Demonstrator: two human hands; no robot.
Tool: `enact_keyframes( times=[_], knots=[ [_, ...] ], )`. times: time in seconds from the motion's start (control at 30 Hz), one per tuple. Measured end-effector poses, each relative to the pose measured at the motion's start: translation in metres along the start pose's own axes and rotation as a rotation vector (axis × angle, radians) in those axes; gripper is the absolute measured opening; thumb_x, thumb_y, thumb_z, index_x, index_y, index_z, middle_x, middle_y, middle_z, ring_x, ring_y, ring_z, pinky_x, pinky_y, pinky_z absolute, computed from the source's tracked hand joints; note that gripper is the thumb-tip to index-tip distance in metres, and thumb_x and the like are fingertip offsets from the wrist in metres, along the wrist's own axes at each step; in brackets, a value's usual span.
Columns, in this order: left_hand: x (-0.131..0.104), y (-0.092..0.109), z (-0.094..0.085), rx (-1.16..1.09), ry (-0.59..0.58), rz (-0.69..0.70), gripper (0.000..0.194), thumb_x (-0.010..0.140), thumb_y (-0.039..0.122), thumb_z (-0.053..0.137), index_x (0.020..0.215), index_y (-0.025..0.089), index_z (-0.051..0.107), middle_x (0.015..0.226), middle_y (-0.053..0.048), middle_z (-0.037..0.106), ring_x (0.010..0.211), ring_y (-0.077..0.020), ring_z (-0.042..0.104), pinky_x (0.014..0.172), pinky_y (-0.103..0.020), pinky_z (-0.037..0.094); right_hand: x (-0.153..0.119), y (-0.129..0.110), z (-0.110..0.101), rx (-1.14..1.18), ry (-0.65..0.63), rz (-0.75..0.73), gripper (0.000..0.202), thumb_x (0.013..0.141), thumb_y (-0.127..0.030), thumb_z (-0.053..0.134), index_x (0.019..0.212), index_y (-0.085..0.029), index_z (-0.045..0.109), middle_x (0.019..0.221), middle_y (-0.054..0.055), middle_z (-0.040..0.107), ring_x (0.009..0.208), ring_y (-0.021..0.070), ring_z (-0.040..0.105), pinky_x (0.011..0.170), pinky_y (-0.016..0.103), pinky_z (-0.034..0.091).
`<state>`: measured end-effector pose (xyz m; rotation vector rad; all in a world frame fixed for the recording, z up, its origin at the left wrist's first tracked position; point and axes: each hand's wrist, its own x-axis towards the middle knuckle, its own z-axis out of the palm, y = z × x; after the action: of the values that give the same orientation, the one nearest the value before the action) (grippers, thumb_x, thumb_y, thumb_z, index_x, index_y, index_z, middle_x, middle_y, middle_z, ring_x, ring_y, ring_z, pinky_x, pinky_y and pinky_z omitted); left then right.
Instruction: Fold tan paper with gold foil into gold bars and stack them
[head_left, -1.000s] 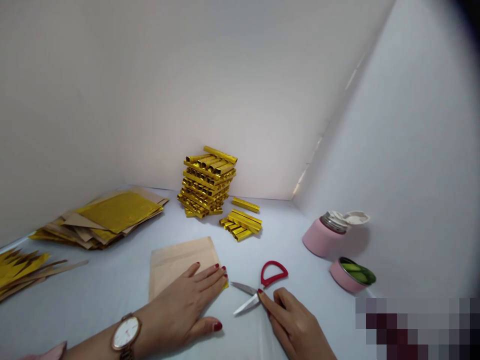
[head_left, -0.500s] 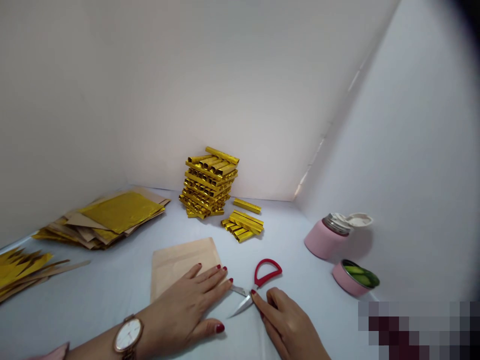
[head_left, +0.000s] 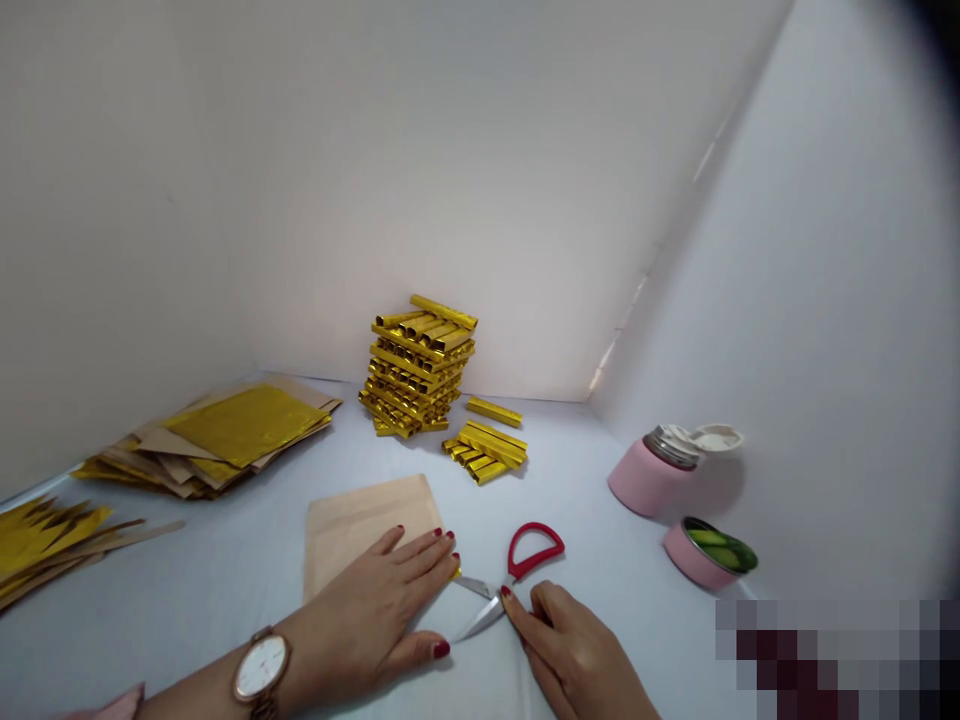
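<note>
A tan paper sheet lies on the white table, and my left hand rests flat over its lower right part with fingers spread. A bit of gold shows by the index fingertip. My right hand is closed on the red-handled scissors, whose blades stand apart and point left toward my left hand. One red loop is in view; my right hand covers the other.
Behind stands a stack of gold paper tubes, with several more tubes beside it. Gold and tan sheets lie left, cut gold strips nearer. At right are a pink jar and a pink bowl of green slices.
The scissor blades have shifted slightly left and down, and a bit of gold now shows at my left index fingertip. My left hand stays nearly in place.
</note>
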<state>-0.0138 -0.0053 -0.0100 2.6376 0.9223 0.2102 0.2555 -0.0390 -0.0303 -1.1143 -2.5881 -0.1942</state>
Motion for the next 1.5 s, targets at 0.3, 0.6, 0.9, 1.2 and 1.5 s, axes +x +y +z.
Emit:
enact_keyframes(
  times=[0.3, 0.6, 0.9, 1.2, 1.5],
  knots=[
    [0.001, 0.001, -0.001, 0.016, -0.014, -0.014, 0.063, 0.094, 0.058, 0.028, 0.146, 0.025, 0.017, 0.15, -0.01, 0.023, 0.137, -0.0275, 0.02, 0.109, -0.055, 0.016, 0.004, -0.004, 0.006, -0.012, 0.012, 0.028, 0.037, 0.09, -0.01, 0.034, 0.12, -0.011, 0.056, 0.078, 0.01, 0.057, 0.064, 0.0189, 0.057, 0.057, 0.029, 0.051],
    [0.001, 0.001, 0.0, 0.003, -0.004, -0.011, 0.061, 0.095, 0.056, 0.029, 0.146, 0.025, 0.02, 0.15, -0.01, 0.024, 0.137, -0.027, 0.021, 0.109, -0.054, 0.016, 0.005, -0.007, -0.004, 0.034, -0.004, 0.004, 0.04, 0.088, -0.008, 0.034, 0.119, -0.008, 0.059, 0.078, 0.012, 0.058, 0.064, 0.0189, 0.058, 0.056, 0.028, 0.052],
    [0.001, -0.008, -0.016, -0.121, 0.056, 0.016, 0.038, 0.099, 0.023, 0.032, 0.132, 0.038, 0.045, 0.141, 0.001, 0.044, 0.132, -0.0215, 0.036, 0.107, -0.045, 0.029, 0.006, -0.01, -0.004, 0.008, -0.002, 0.025, 0.039, 0.088, -0.007, 0.033, 0.117, -0.008, 0.06, 0.076, 0.011, 0.058, 0.064, 0.0194, 0.059, 0.055, 0.029, 0.052],
    [-0.004, -0.012, -0.009, 0.002, 0.098, 0.029, 0.045, 0.091, 0.011, 0.041, 0.132, 0.03, 0.047, 0.141, -0.005, 0.045, 0.129, -0.0251, 0.04, 0.104, -0.049, 0.034, 0.007, -0.013, -0.002, 0.009, -0.038, 0.06, 0.039, 0.087, -0.006, 0.038, 0.119, -0.01, 0.059, 0.079, 0.011, 0.058, 0.065, 0.0193, 0.058, 0.057, 0.03, 0.053],
    [-0.004, -0.013, -0.006, 0.042, 0.086, 0.023, 0.048, 0.089, 0.009, 0.041, 0.132, 0.03, 0.046, 0.141, -0.006, 0.043, 0.13, -0.0246, 0.039, 0.104, -0.049, 0.033, 0.01, -0.015, 0.0, 0.007, -0.025, 0.026, 0.041, 0.085, -0.005, 0.036, 0.119, -0.007, 0.058, 0.079, 0.012, 0.058, 0.065, 0.0196, 0.059, 0.057, 0.03, 0.053]
  ],
)
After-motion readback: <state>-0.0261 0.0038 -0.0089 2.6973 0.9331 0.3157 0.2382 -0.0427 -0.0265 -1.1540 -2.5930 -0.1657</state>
